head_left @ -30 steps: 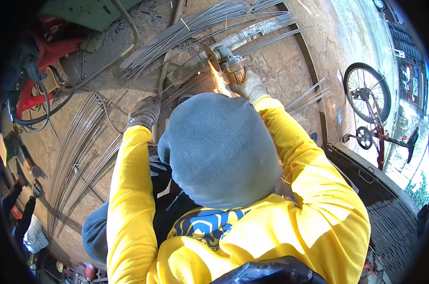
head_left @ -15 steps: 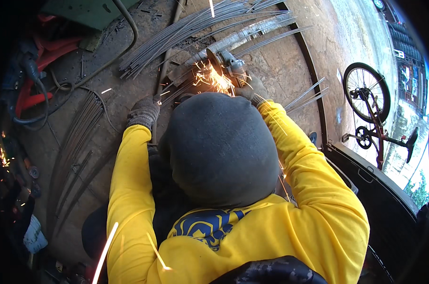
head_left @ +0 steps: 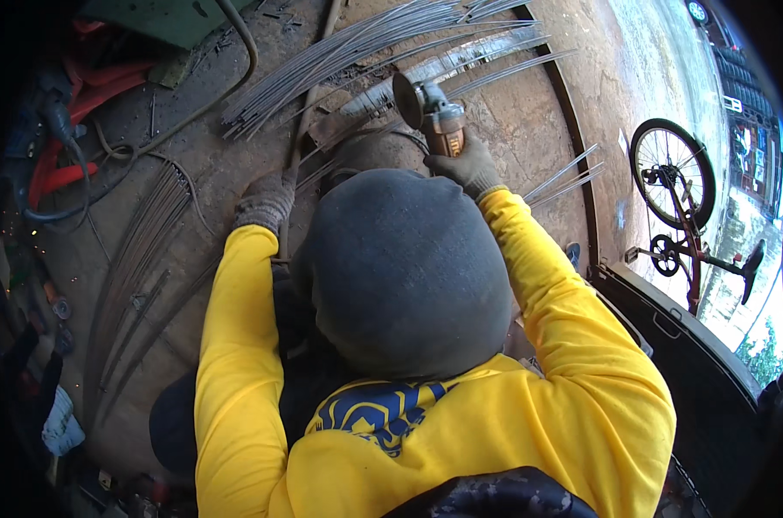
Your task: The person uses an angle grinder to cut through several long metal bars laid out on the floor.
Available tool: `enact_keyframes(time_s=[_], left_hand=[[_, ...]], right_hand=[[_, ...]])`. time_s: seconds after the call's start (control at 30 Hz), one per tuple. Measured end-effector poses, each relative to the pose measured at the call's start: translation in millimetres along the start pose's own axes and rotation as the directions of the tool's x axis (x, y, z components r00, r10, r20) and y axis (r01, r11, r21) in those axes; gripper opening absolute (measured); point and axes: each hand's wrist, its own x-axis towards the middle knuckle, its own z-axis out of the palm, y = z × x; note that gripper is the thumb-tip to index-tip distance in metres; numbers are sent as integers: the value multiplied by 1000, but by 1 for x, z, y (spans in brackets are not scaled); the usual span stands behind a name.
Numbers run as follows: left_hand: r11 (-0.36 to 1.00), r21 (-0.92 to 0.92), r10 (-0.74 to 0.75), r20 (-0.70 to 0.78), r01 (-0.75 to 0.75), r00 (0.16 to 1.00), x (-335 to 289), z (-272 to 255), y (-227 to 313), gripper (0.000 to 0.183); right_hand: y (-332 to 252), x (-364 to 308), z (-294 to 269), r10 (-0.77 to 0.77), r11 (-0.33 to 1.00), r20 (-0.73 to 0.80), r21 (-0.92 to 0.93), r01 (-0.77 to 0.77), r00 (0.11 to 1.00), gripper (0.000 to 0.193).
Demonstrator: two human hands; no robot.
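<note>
Right hand (head_left: 471,167) grasps the grinder (head_left: 432,112), lifted clear of the rods (head_left: 357,47); no sparks; left hand (head_left: 266,200) beside the grinder presses down, grip unclear; cut appears paused or complete.

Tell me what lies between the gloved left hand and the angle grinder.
Head view: thin steel rods on the ground cross between left hand and angle grinder.

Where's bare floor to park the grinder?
Bare concrete lies right of the angle grinder, between the rod bundle and the curved flat bar. A smaller patch sits left of the left hand. Crowded ahead of both hands and by the cables.
</note>
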Motion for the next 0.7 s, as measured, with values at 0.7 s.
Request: enact_keyframes(time_s=[0.7], left_hand=[[998,26,56,-59,-54,997,25,10,-5,78]], right_hand=[[8,6,8,19,992,15,-122,-17,1000,84]])
